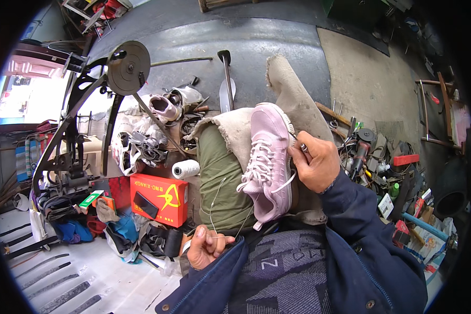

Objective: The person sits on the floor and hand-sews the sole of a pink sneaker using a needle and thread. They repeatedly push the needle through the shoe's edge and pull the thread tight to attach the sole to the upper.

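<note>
A pale pink sneaker (264, 157) with white laces lies on my lap, over a beige cloth (290, 89) and my green trouser leg (214, 167). My right hand (315, 162) is closed on a small awl (303, 147), with its tip at the sole edge on the shoe's right side. Low at the lower left, my left hand (206, 245) has curled fingers gripping a thin pale thread (211, 204), whose strands run up toward the shoe. A white thread spool (186, 168) lies left of my leg.
A black cast machine with a round wheel (129, 68) stands at left, beside another sneaker (165, 109) among scraps. A red box (158, 200) carries a black phone (145, 205). An angle grinder (359, 154) and jumbled tools lie at right, near wooden furniture (445, 110).
</note>
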